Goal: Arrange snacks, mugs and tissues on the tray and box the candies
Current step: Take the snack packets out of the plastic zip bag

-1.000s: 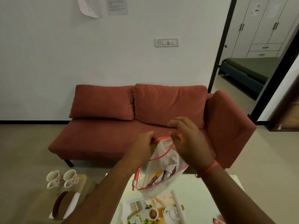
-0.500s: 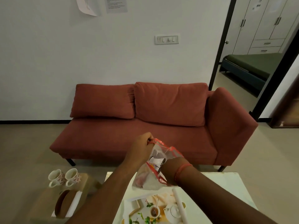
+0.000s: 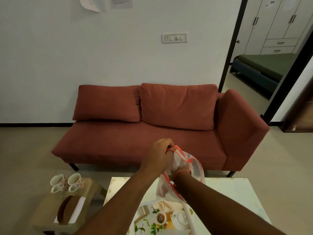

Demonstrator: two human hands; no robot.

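Observation:
Above the white table's far edge, my left hand (image 3: 161, 154) grips the red zip rim of a clear plastic bag (image 3: 195, 168) holding snacks. My right hand (image 3: 177, 171) is plunged into the bag up to the wrist, its fingers hidden behind the crumpled plastic. Below the bag a tray (image 3: 145, 221) printed with a teapot and leaves lies on the table. Two floral mugs (image 3: 58, 182) (image 3: 76, 181) stand side by side on a low wooden stool (image 3: 88, 185) at the left. A tissue box (image 3: 68, 212) sits nearer me on the same stool.
The white table (image 3: 228, 194) fills the lower right. A red sofa (image 3: 152, 126) runs along the wall just beyond the table. An open doorway (image 3: 264, 65) to a bedroom is at the right.
My right hand left the bag's rim and went down inside the bag, now up to the wrist. My left hand keeps its grip on the rim. The bag has sunk lower.

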